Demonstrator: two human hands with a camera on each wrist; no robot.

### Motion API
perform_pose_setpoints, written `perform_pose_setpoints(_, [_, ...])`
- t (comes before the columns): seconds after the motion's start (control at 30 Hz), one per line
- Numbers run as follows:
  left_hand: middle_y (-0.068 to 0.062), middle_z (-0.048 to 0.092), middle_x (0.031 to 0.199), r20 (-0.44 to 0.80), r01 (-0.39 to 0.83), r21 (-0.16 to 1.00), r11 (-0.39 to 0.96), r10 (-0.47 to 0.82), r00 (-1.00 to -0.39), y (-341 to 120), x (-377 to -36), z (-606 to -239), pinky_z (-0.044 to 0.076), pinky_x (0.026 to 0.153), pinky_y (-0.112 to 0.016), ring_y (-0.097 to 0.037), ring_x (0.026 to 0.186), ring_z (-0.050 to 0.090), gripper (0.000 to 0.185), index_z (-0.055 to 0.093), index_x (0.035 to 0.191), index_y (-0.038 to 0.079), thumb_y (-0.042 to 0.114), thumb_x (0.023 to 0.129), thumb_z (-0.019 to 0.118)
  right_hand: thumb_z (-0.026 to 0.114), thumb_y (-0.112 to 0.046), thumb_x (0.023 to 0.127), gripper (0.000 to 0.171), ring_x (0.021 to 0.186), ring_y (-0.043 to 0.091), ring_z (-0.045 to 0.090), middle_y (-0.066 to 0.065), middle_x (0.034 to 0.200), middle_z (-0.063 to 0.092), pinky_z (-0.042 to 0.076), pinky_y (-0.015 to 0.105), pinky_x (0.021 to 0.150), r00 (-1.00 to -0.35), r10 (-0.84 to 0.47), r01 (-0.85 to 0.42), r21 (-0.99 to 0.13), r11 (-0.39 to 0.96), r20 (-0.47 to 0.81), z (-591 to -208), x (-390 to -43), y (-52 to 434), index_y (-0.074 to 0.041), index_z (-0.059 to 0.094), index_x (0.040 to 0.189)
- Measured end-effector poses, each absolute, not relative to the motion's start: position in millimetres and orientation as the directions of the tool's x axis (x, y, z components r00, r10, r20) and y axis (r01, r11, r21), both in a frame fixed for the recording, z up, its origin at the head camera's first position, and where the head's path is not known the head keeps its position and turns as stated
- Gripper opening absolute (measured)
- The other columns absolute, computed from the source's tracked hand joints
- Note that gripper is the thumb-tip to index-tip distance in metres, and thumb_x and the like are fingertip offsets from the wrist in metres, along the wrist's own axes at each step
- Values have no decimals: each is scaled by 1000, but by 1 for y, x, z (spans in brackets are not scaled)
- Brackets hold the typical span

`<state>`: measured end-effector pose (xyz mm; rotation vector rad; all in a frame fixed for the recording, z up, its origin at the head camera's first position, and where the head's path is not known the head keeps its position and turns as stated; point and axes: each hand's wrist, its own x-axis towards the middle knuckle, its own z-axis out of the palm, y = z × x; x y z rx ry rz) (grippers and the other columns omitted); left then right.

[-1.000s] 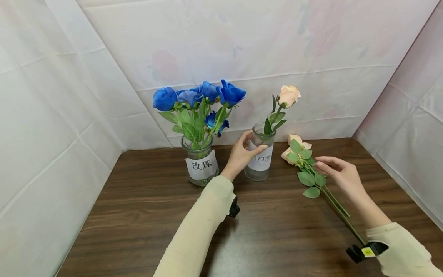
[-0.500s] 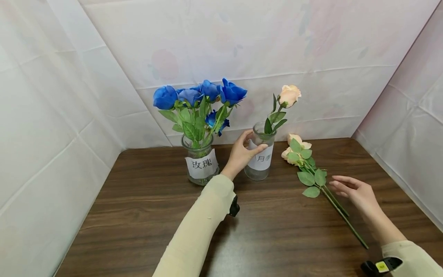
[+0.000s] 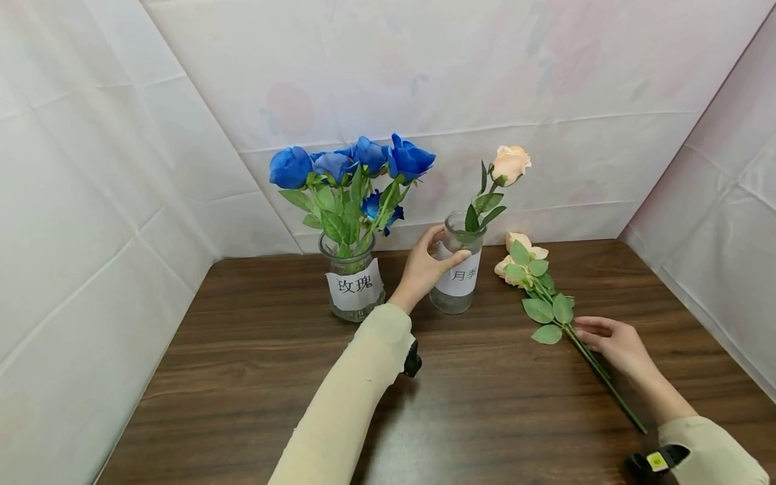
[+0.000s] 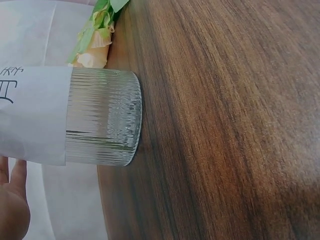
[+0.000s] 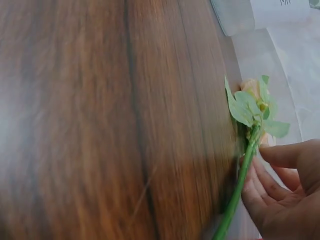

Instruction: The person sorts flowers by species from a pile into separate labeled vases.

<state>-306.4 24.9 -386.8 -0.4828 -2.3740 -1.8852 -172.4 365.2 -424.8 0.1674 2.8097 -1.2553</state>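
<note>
My left hand (image 3: 424,273) grips the right-hand glass vase (image 3: 453,301) around its paper label, thumb across the front. One peach rose (image 3: 510,166) leans to the right in that vase. In the left wrist view the vase's ribbed base (image 4: 105,117) stands on the wood. Peach roses (image 3: 508,271) lie on the table to the right, blooms toward the back, stems toward the front. My right hand (image 3: 621,347) is beside their green stems (image 3: 612,391), fingertips right at them. The right wrist view shows the thumb and fingers parted close to a stem (image 5: 239,187).
A second labelled glass vase (image 3: 358,303) stands to the left, holding several blue roses (image 3: 407,159). The brown wooden table (image 3: 242,391) ends at the back against a pale printed cloth (image 3: 364,74). More cloth hangs at both sides.
My right hand first drew back from the leaves toward the front right, then came in left to the stems. The left hand has kept its grip on the vase.
</note>
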Motion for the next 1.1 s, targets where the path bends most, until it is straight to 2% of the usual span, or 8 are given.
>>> perform_pose_setpoints(0.17, [0,53,140,247,286,939,191,201,-948,25,-307,-386,41,104,-35,-14,129,47,68,50,144,24,42,85,79,62,-23,100,50,85,2,60,29,121,63,54,26,70,-990,50,128,-724,678,-128,-425,-177,363,13,54,132])
perform_pose_setpoints(0.37, [1,53,140,249,287,939,190,203,-947,27,-306,-388,41,104,-36,-14,128,47,68,50,143,24,42,85,79,58,-16,101,48,84,-5,58,31,123,61,51,20,71,-987,36,139,-738,660,-154,-425,-177,368,16,48,136])
perform_pose_setpoints(0.5, [2,53,139,251,290,938,187,206,-946,28,-305,-388,42,103,-36,-13,128,47,67,50,143,23,42,85,78,57,-10,101,45,80,-4,60,27,116,65,51,19,69,-989,63,141,-751,644,-132,-425,-175,369,17,47,136])
perform_pose_setpoints(0.67, [2,54,138,257,294,939,181,203,-945,29,-305,-388,42,102,-34,-12,127,47,66,51,143,24,41,85,78,59,-12,101,43,79,-7,58,15,106,70,49,16,67,-992,113,112,-755,646,-51,-419,-173,368,15,51,134])
perform_pose_setpoints(0.77, [2,54,138,255,293,938,183,204,-945,29,-305,-389,42,102,-33,-12,127,48,66,51,142,25,41,85,79,59,-12,101,43,80,-11,56,2,99,72,46,13,67,-990,141,87,-764,640,6,-415,-171,367,14,53,133])
perform_pose_setpoints(0.9, [1,53,139,248,287,939,192,201,-948,28,-305,-388,42,101,-33,-13,127,48,66,51,143,26,41,85,79,59,-14,101,44,80,-6,62,-17,92,69,46,12,68,-986,163,64,-819,571,36,-406,-170,364,14,52,134])
perform_pose_setpoints(1.0, [2,53,139,246,285,938,197,201,-948,27,-305,-387,43,101,-34,-13,128,47,67,50,143,26,42,85,79,61,-16,100,39,81,-3,66,-22,91,68,47,11,70,-986,157,32,-872,489,52,-399,-170,362,6,57,132])
perform_pose_setpoints(1.1, [2,53,140,241,281,938,201,201,-950,25,-306,-387,42,102,-34,-13,128,47,68,49,144,26,43,85,78,62,-13,99,24,82,-2,67,-20,92,70,49,11,72,-988,131,-26,-928,371,80,-393,-169,357,-12,66,122])
